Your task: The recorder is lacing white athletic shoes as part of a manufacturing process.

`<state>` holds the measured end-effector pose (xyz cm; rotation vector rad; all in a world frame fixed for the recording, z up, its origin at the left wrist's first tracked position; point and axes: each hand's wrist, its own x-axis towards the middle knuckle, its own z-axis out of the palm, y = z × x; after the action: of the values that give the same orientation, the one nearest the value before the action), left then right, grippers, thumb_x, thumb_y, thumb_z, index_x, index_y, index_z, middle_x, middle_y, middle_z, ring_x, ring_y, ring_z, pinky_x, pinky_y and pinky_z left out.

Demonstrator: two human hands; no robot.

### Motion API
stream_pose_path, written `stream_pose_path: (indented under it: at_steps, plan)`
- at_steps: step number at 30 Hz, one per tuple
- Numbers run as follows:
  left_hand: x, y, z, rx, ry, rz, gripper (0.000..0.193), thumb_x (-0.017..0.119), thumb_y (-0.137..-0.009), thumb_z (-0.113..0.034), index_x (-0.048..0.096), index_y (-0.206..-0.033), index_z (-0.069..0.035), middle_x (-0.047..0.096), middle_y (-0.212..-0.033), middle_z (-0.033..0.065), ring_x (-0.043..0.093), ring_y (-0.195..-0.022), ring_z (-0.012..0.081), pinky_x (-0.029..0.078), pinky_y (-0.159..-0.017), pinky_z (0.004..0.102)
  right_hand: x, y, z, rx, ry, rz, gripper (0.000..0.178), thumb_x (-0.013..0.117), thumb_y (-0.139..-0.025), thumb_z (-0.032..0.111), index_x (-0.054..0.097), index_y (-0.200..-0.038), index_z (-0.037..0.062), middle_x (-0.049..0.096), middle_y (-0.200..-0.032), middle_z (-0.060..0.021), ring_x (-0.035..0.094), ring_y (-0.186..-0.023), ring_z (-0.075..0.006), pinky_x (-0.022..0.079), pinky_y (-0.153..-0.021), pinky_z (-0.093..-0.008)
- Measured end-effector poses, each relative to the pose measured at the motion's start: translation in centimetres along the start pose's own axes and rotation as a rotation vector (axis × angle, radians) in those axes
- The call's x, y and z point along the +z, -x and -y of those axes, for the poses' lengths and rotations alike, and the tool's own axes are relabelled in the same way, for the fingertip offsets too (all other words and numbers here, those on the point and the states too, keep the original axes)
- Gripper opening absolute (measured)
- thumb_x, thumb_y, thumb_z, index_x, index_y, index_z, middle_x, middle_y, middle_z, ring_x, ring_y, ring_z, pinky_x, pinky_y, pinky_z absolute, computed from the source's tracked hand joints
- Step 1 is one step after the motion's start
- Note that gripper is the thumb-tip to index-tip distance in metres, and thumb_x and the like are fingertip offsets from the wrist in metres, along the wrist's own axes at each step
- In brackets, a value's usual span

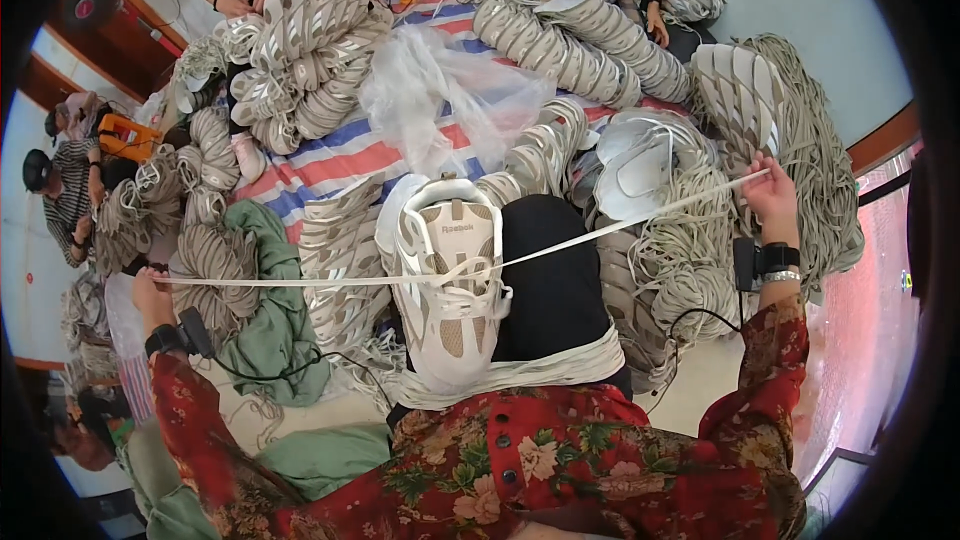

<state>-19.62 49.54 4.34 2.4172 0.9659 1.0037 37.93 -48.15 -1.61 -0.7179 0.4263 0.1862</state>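
Observation:
A beige and white sneaker [452, 335] rests on my lap, its toe toward me, with laces crossed over its tongue. From it a long cream shoelace [290, 282] runs taut out to both sides. My left hand [152, 297], far out at the left, is closed on one end. Out to the right and higher, my right hand [771, 195] pinches the other end. Both arms are spread wide, and neither hand touches the sneaker. A bunch of loose laces [540, 368] lies across my thighs.
Stacked shoe uppers [345, 260] stand left of my knees beside green cloth [265, 325]. Heaped laces [815, 160] and more uppers [738, 105] are at the right. Ahead, a clear plastic bag [425, 90] lies on a striped sheet [310, 160]. Other people sit around the far side.

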Motion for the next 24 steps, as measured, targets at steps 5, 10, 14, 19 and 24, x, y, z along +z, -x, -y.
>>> stream_pose_path:
  at_steps: [5,10,14,19,24]
  plan:
    - [14.8,4.9,-21.5,-0.653,1.069,0.325,0.015,0.05,-0.091,-0.01,0.056,-0.104,-0.005,0.042,-0.069,-0.0025,0.041,-0.055,0.0081,0.04,-0.051,0.0248,3.8,5.7,-5.2,0.181,0.178,0.407,0.013,0.055,-0.09,0.012,0.06,-0.099,0.004,0.057,-0.07,-0.0016,0.05,-0.055,-0.0098,0.038,-0.047,-0.0206]
    - [17.0,13.1,-40.2,-0.299,0.937,0.877,0.03,0.05,-0.076,0.006,0.063,-0.099,-0.009,0.058,-0.076,0.0009,0.047,-0.061,0.0088,0.039,-0.054,0.0241,14.2,18.0,-18.3,0.337,0.85,0.801,0.023,0.053,-0.093,0.022,0.061,-0.097,0.0014,0.063,-0.075,-0.0069,0.059,-0.053,-0.0115,0.046,-0.048,-0.0239]
    - [15.9,18.2,-50.7,0.993,0.377,0.885,0.045,0.053,-0.065,0.006,0.064,-0.105,-0.01,0.067,-0.099,0.0014,0.048,-0.072,0.0182,0.043,-0.066,0.0276,12.3,22.9,-23.9,-0.314,1.331,1.267,0.016,0.052,-0.088,0.015,0.058,-0.087,0.0001,0.059,-0.085,-0.0124,0.062,-0.065,-0.0219,0.05,-0.052,-0.0334]
    - [18.7,20.2,-51.6,1.347,0.128,0.798,0.038,0.063,-0.066,-0.011,0.064,-0.104,-0.01,0.063,-0.106,-0.0008,0.051,-0.086,0.0184,0.046,-0.064,0.0287,10.2,27.0,-25.4,-0.72,1.75,1.511,0.012,0.056,-0.075,0.011,0.056,-0.08,0.0011,0.055,-0.1,-0.0139,0.06,-0.08,-0.0273,0.05,-0.065,-0.037]
    - [19.5,19.1,-50.2,1.336,-0.042,0.836,0.02,0.065,-0.066,-0.015,0.064,-0.086,-0.014,0.05,-0.072,-0.0011,0.054,-0.075,0.0179,0.048,-0.058,0.0301,9.1,27.2,-25.5,-0.807,1.757,1.49,0.015,0.056,-0.074,0.012,0.056,-0.084,0.001,0.054,-0.117,-0.0202,0.059,-0.082,-0.0269,0.05,-0.07,-0.0366]
